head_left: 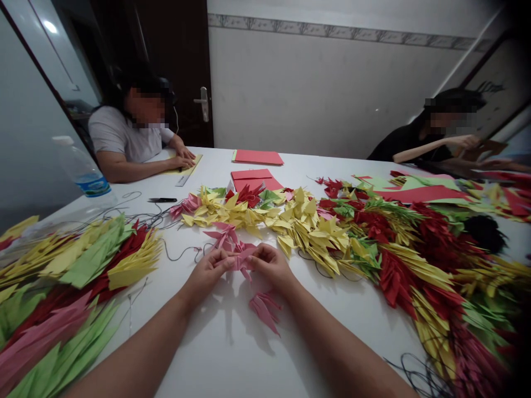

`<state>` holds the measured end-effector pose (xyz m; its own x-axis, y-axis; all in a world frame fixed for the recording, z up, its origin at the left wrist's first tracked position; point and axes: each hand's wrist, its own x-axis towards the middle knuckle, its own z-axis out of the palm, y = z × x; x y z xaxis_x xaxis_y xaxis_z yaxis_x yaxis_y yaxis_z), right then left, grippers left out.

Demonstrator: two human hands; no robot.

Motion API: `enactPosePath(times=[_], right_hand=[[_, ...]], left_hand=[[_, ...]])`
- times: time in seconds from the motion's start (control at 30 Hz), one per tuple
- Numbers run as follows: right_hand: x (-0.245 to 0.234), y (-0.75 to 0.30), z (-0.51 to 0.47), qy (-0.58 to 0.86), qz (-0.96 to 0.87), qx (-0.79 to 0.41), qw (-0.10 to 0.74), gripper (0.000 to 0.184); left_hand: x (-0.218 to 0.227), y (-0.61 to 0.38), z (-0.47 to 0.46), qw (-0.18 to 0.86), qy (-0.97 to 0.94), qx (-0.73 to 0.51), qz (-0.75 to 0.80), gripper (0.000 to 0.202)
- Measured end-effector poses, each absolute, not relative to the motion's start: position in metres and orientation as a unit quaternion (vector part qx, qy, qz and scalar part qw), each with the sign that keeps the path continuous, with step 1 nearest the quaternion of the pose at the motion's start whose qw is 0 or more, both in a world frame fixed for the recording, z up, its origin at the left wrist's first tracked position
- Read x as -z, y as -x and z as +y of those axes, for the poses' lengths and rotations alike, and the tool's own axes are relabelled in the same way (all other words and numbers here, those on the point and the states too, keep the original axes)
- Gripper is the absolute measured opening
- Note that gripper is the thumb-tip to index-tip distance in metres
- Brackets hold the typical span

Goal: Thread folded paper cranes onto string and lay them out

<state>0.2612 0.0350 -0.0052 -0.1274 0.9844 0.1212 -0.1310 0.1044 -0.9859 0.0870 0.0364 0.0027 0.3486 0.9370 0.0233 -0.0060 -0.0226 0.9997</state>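
Between both hands, just over the white table (pixel 199 342), is a pink paper crane (pixel 240 261). My left hand (pixel 215 271) pinches its left side between thumb and fingers, and my right hand (pixel 267 262) pinches the right side. Right behind it lie other pink cranes (pixel 224 236), partly hidden by the one I hold. Closer to me, below my right hand, folded pink cranes (pixel 265 310) rest on the table. A heap of yellow paper cranes (pixel 302 221) spreads beyond my hands.
Strings of coloured cranes fill the left (pixel 91 260) and right (pixel 415 265) sides. Red paper sheets (pixel 257 157), small scissors (pixel 162 200) and a plastic bottle (pixel 85 171) lie or stand farther off. A co-worker (pixel 128 132) holds a ruler (pixel 188 170); another person (pixel 435 138) sits right.
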Motion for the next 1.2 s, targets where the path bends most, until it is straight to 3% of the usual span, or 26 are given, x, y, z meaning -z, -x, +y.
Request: enactPosePath(times=[0.67,0.83,0.93,1.03,1.13,1.2], right_hand=[[0.005,-0.261,0.035,0.371,-0.547,-0.531,0.530,0.032],[0.007,-0.265,0.037,0.372,-0.547,-0.540,0.520,0.032],[-0.003,-0.279,0.036,0.403,-0.579,-0.468,0.533,0.028],[-0.015,-0.295,0.034,0.423,-0.656,-0.418,0.464,0.028],[-0.020,-0.304,0.032,0.405,-0.718,-0.466,0.321,0.021],[-0.019,-0.304,0.032,0.396,-0.732,-0.481,0.276,0.013]], left_hand=[[0.002,-0.089,0.039,0.672,-0.484,-0.444,0.343,0.032],[0.002,-0.089,0.038,0.612,-0.533,-0.439,0.385,0.030],[0.002,-0.089,0.037,0.551,-0.582,-0.424,0.422,0.029],[0.002,-0.091,0.039,0.503,-0.610,-0.433,0.433,0.029],[0.004,-0.091,0.041,0.450,-0.631,-0.448,0.447,0.028],[0.005,-0.091,0.042,0.416,-0.641,-0.456,0.457,0.029]])
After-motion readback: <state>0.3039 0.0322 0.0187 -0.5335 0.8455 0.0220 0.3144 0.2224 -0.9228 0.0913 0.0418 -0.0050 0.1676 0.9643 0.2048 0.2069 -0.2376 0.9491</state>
